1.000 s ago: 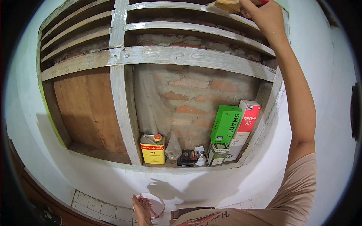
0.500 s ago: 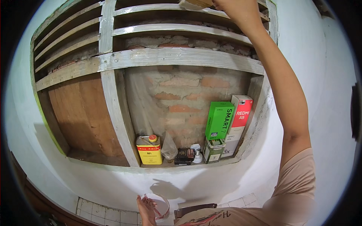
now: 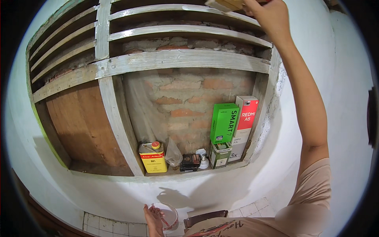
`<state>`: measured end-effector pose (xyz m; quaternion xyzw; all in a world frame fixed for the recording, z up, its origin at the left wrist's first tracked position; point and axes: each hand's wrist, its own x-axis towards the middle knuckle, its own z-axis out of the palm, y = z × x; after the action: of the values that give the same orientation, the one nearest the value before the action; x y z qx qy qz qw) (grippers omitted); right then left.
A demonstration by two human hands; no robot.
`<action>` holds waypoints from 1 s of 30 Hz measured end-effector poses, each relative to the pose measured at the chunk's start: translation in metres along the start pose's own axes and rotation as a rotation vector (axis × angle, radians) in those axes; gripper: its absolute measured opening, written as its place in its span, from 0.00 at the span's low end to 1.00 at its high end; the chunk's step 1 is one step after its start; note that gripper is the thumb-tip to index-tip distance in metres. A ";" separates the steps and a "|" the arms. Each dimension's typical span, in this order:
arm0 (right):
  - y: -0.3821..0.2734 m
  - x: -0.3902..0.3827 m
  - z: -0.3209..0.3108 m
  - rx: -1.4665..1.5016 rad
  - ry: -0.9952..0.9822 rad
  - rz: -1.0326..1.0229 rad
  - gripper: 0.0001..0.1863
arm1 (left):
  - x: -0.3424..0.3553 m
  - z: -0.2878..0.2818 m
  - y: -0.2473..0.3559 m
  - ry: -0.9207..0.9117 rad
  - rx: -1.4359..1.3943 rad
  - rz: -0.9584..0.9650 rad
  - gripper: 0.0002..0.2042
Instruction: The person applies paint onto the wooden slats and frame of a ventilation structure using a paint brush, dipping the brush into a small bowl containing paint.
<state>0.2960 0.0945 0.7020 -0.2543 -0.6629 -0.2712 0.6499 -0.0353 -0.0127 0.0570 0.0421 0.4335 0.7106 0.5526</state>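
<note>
Two up, one left hand [image 3: 154, 220] and one right hand [image 3: 271, 17], and alongside them one brush [image 3: 226, 5] and one bucket [image 3: 171, 215]! Lower down it's one yellow can [image 3: 154, 163], one clear plastic bag [image 3: 173, 154], one light bulb [image 3: 203, 162], one bright green box [image 3: 224, 123], one red-and-white box [image 3: 247, 114]. Upper left, three bare slats [image 3: 65, 44], count them!

Saw large dark lettering down the green box [image 3: 224, 123], white lettering and a numeral on the red box [image 3: 247, 114], dark print on the pale box [image 3: 240, 149]. Noted pale letters above dark figures on the yellow can [image 3: 154, 162]; on the carton [image 3: 219, 158], apparently capitals.
</note>
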 end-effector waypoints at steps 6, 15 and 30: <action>-0.002 -0.004 0.020 -0.114 0.122 -0.150 0.10 | -0.002 0.002 -0.004 -0.014 0.003 0.001 0.28; 0.049 -0.012 -0.030 -0.173 0.073 -0.023 0.11 | 0.002 0.002 -0.007 -0.028 0.033 -0.096 0.26; 0.111 -0.014 -0.089 -0.518 0.009 0.022 0.19 | 0.014 0.002 -0.008 -0.038 0.042 -0.098 0.27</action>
<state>0.4370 0.1134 0.6923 -0.4183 -0.5657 -0.4258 0.5689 -0.0338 -0.0001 0.0467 0.0460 0.4394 0.6725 0.5938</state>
